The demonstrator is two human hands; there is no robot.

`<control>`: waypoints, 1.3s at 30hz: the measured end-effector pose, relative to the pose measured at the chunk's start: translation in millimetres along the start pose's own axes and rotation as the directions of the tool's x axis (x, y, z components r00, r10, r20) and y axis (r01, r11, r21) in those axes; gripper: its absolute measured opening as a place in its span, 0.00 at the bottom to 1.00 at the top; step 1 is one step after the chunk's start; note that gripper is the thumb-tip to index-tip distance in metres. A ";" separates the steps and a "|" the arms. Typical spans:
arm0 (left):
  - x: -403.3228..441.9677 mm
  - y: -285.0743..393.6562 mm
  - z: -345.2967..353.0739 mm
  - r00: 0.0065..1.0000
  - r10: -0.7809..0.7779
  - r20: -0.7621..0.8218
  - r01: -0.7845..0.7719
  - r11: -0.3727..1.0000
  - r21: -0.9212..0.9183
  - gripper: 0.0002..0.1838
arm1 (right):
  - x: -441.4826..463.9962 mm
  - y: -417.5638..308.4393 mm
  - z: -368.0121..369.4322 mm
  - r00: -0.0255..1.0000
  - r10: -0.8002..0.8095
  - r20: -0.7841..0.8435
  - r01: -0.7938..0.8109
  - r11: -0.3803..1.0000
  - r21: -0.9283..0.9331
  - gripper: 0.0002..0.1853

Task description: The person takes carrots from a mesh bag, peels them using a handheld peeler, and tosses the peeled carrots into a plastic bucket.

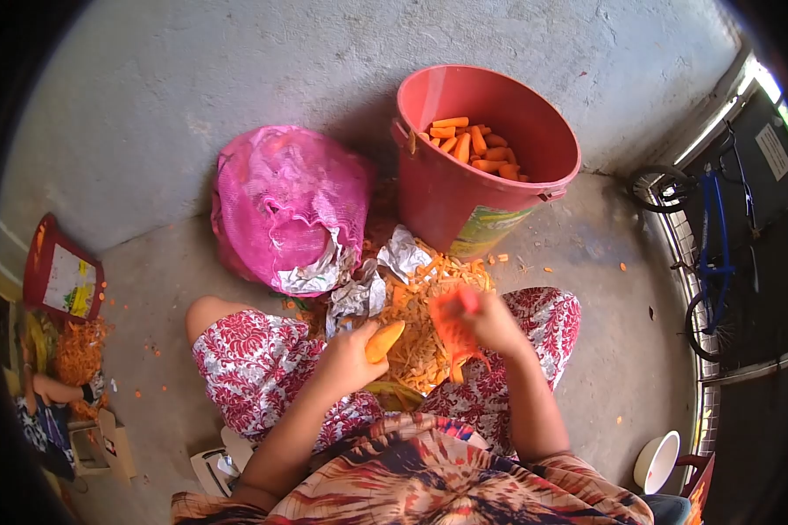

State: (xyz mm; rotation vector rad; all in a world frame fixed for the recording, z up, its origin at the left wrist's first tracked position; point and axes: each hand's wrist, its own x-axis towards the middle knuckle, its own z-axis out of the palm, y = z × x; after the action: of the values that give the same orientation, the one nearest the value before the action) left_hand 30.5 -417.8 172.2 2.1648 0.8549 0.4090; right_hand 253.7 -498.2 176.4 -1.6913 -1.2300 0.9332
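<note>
In the head view, my left hand (pixel 346 360) is closed around a peeled carrot (pixel 384 342), its tip pointing up and right. To the right, my right hand (pixel 496 326) is closed on what looks like a red peeler (pixel 469 301), smeared by motion. The peeler is apart from the carrot. Between my legs lies a heap of orange carrot peelings (pixel 411 353), with crumpled silvery-grey paper (pixel 359 297) at its left edge. Behind the heap stands a large red bucket (pixel 442 203) with many peeled carrots (pixel 474 147) inside.
A pink mesh sack (pixel 280 197) leans near the wall, left of the bucket. On the far left, another person's arm (pixel 57 388) shows by a second red bucket (pixel 59 278) and peelings. A blue bicycle (pixel 714 262) stands right; a white bowl (pixel 657 462) sits lower right.
</note>
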 end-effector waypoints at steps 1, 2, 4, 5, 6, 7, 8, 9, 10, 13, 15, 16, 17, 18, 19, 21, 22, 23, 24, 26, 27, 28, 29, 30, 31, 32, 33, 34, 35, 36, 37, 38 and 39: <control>2.3 -0.9 -0.3 1.000 -0.002 -0.030 0.005 0.996 0.090 0.16 | -3.5 2.6 10.0 0.994 -0.007 0.106 0.013 0.998 -0.056 0.09; 4.5 -1.5 -1.0 0.998 -0.002 -0.060 0.013 0.984 0.180 0.16 | -5.2 4.7 19.1 0.978 -0.008 0.210 0.031 0.994 -0.109 0.10; 8.4 -0.5 -5.3 0.998 0.029 -0.063 -0.017 0.982 0.189 0.15 | -7.1 -3.5 30.1 0.945 0.047 0.323 0.016 0.982 -0.189 0.10; 10.1 -0.1 -6.7 0.997 0.040 -0.061 -0.027 0.980 0.195 0.15 | -6.5 1.1 35.2 0.942 0.040 0.334 0.011 0.989 -0.149 0.10; 11.0 0.1 -7.6 0.997 0.049 -0.057 -0.037 0.979 0.201 0.15 | -5.9 2.9 38.0 0.942 0.029 0.336 0.016 0.991 -0.130 0.09; 11.7 0.1 -7.9 0.997 0.045 -0.057 -0.033 0.977 0.209 0.14 | -5.5 4.1 39.8 0.942 0.019 0.336 0.020 0.994 -0.111 0.09; 12.5 0.1 -7.6 0.998 0.042 -0.056 -0.029 0.976 0.216 0.14 | -5.6 4.4 41.0 0.942 0.009 0.336 0.024 0.995 -0.093 0.09; 13.2 0.0 -7.0 0.998 0.041 -0.055 -0.027 0.974 0.223 0.14 | -5.9 3.9 41.8 0.943 0.015 0.331 0.014 0.996 -0.085 0.09; 13.8 -1.1 -5.8 0.997 0.043 -0.059 -0.028 0.971 0.236 0.14 | -6.0 3.1 42.4 0.945 0.020 0.327 0.006 0.997 -0.077 0.09; 15.7 -1.8 -3.3 0.996 0.049 -0.068 -0.030 0.966 0.258 0.15 | -4.7 9.0 45.2 0.944 0.025 0.328 0.004 0.996 -0.089 0.08; 17.4 1.1 -3.7 0.997 0.055 -0.063 -0.037 0.966 0.255 0.14 | -3.3 21.1 49.1 0.950 0.027 0.312 0.006 0.994 -0.105 0.08; 17.6 0.3 -3.1 0.997 0.049 -0.059 -0.033 0.969 0.245 0.14 | -2.4 27.5 51.4 0.955 0.027 0.295 0.006 0.994 -0.112 0.08; 17.8 -1.6 -2.5 0.998 0.042 -0.054 -0.028 0.972 0.235 0.14 | -1.8 32.0 53.0 0.960 0.027 0.278 0.006 0.993 -0.118 0.09; 18.3 -0.4 -3.1 0.998 0.035 -0.050 -0.023 0.974 0.226 0.14 | -1.6 26.3 52.5 0.961 0.115 0.250 -0.083 0.988 -0.132 0.09; 17.5 2.6 -4.1 0.990 0.109 -0.086 -0.103 0.993 0.065 0.14 | -1.5 15.8 51.0 0.954 0.202 0.221 -0.173 0.974 -0.144 0.09; 13.7 15.8 -8.6 0.955 0.231 -0.186 -0.273 0.931 -0.245 0.13 | 1.7 17.1 49.6 0.936 0.304 0.178 -0.249 0.929 -0.276 0.09; 14.4 25.1 -10.2 0.940 0.280 -0.195 -0.327 0.902 -0.282 0.13 | 6.0 33.5 50.9 0.934 0.319 0.163 -0.235 0.889 -0.393 0.10; 17.1 33.2 -13.1 0.958 0.255 -0.133 -0.284 0.906 -0.315 0.12 | 11.8 66.6 58.7 0.931 0.309 0.194 -0.177 0.847 -0.501 0.12; 19.3 38.0 -14.9 0.971 0.230 -0.073 -0.241 0.907 -0.344 0.10 | 11.6 70.7 63.4 0.932 0.287 0.221 -0.156 0.869 -0.469 0.12; 24.5 26.6 -2.5 0.976 0.201 -0.088 -0.216 0.808 -0.549 0.10 | 11.0 78.4 70.0 0.931 0.240 0.274 -0.113 0.905 -0.410 0.14; 28.0 25.3 1.5 0.978 0.188 -0.092 -0.202 0.739 -0.642 0.10 | 9.3 78.8 71.8 0.940 0.223 0.257 -0.112 0.916 -0.385 0.14; 29.7 26.2 6.1 0.986 0.144 -0.080 -0.155 0.655 -0.740 0.10 | 10.2 79.5 71.0 0.936 0.256 0.240 -0.146 0.905 -0.399 0.14; 30.6 29.0 10.9 0.993 0.099 -0.061 -0.106 0.558 -0.823 0.09 | 10.5 79.6 71.0 0.931 0.290 0.223 -0.180 0.894 -0.411 0.14; 30.6 29.9 13.6 0.998 0.056 -0.035 -0.056 0.450 -0.891 0.09 | 10.2 80.0 71.7 0.923 0.324 0.207 -0.215 0.881 -0.421 0.15; 30.0 24.0 15.4 0.994 -0.008 0.110 0.107 0.317 -0.942 0.13 | 10.2 86.1 72.4 0.953 0.250 0.170 -0.180 0.922 -0.344 0.14; 28.7 19.9 15.2 0.979 -0.038 0.202 0.205 0.212 -0.956 0.14 | 8.9 88.6 69.1 0.947 0.279 0.159 -0.220 0.924 -0.313 0.14; 27.9 16.5 14.3 0.955 -0.057 0.292 0.297 0.101 -0.950 0.14 | 9.2 71.0 61.5 0.940 0.307 0.150 -0.257 0.924 -0.283 0.14; 27.4 12.8 14.2 0.923 -0.065 0.380 0.380 -0.012 -0.925 0.15 | 9.4 61.5 56.2 0.932 0.335 0.142 -0.293 0.922 -0.254 0.13; 26.5 7.3 17.2 0.910 -0.072 0.409 0.407 -0.039 -0.913 0.21 | 14.3 87.1 60.7 0.942 0.334 0.037 -0.310 0.908 -0.282 0.08; 24.7 3.3 20.2 0.917 -0.088 0.388 0.394 0.060 -0.917 0.23 | 17.2 93.0 58.6 0.948 0.317 -0.024 -0.315 0.927 -0.204 0.09; 22.5 -0.2 23.3 0.925 -0.102 0.367 0.380 0.159 -0.911 0.24 | 18.8 98.4 56.0 0.949 0.305 -0.087 -0.314 0.941 -0.124 0.10; 20.9 -4.6 26.5 0.931 -0.114 0.346 0.364 0.257 -0.895 0.26 | 19.5 103.9 54.1 0.943 0.296 -0.150 -0.305 0.951 -0.042 0.11; 20.8 -12.2 31.4 0.956 -0.115 0.269 0.289 0.508 -0.811 0.26 | 20.9 98.7 50.8 0.922 0.258 -0.289 -0.262 0.965 0.027 0.09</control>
State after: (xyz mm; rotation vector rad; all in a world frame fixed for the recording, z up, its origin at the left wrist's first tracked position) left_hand 56.6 -414.3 142.8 1.1312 0.5965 0.3856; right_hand 247.7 -486.0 64.3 -1.9548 -0.8314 0.7933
